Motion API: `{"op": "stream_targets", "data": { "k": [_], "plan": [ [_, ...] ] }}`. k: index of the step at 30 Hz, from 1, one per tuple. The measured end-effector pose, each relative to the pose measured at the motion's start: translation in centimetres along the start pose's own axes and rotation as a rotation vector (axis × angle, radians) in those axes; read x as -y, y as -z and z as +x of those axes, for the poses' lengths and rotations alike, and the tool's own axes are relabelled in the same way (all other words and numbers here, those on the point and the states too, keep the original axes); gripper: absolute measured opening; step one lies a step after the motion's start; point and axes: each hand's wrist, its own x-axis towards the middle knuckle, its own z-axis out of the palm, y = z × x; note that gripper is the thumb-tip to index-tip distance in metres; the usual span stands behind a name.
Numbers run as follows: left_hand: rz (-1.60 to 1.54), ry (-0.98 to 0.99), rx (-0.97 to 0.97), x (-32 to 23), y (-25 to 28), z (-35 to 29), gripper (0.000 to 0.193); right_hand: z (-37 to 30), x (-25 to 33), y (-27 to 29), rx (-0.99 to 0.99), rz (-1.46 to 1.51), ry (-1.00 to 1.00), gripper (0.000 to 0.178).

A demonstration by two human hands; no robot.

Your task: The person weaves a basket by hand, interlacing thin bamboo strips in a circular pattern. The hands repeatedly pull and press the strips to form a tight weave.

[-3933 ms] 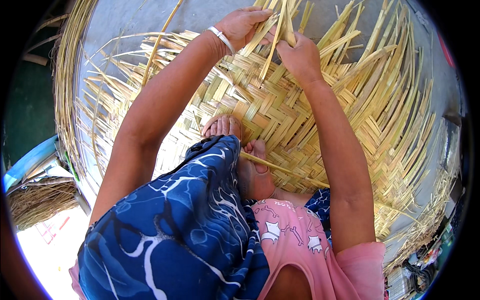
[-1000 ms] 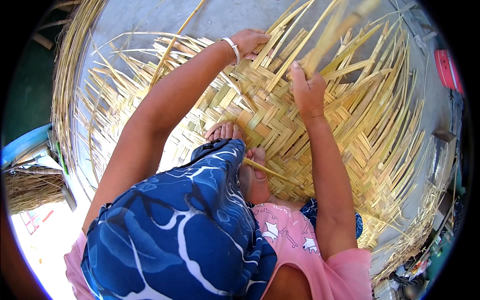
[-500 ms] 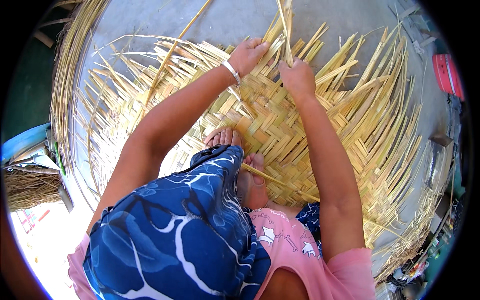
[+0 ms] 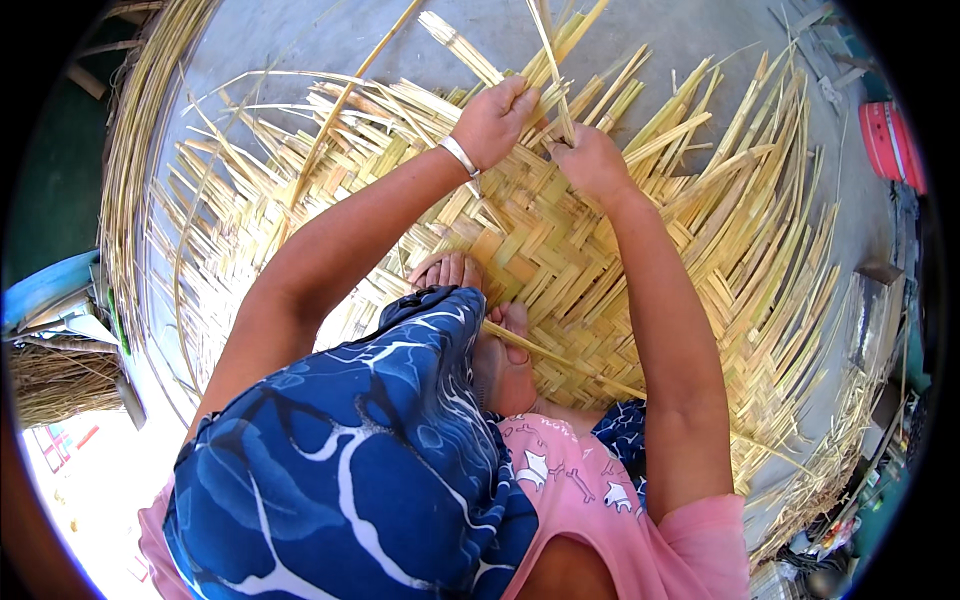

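Observation:
Beneath both arms spreads a woven mat of split bamboo strips (image 4: 570, 270), its far edge fringed with loose strip ends. At that edge my left hand (image 4: 492, 125), with a white bangle (image 4: 460, 157) on the wrist, is closed on bamboo strips (image 4: 545, 75) that stick up past the thumb. Close to its right, my right hand (image 4: 592, 163) pinches a narrow upright strip (image 4: 553, 65) between thumb and fingers. My bare feet (image 4: 450, 270) rest on the weave nearer to my body. How many strips the left hand holds is hidden by its fingers.
Grey floor (image 4: 660, 30) surrounds the mat. A bundle of long thin canes (image 4: 135, 180) lies along the left. At the far right is a red object (image 4: 892, 147) with a pale stripe. One loose long strip (image 4: 345, 100) crosses the mat's left part.
Both hands have shifted only slightly. The gathered strips above them have parted: some now lean left beyond my left hand, while the narrow strip at my right hand tilts further left.

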Motion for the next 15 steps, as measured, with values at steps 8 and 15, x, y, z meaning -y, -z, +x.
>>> {"op": "stream_targets", "data": {
  "k": [8,15],
  "plan": [
    [0.827,-0.402,0.057,2.9,3.8,4.3,0.023,0.1,0.8,0.6,0.094,0.001,-0.062,0.036],
    [0.9,-0.09,0.294,3.5,3.8,4.1,0.026,-0.9,-0.4,-0.5,-0.147,0.198,-0.003,0.03]
  ]
}}
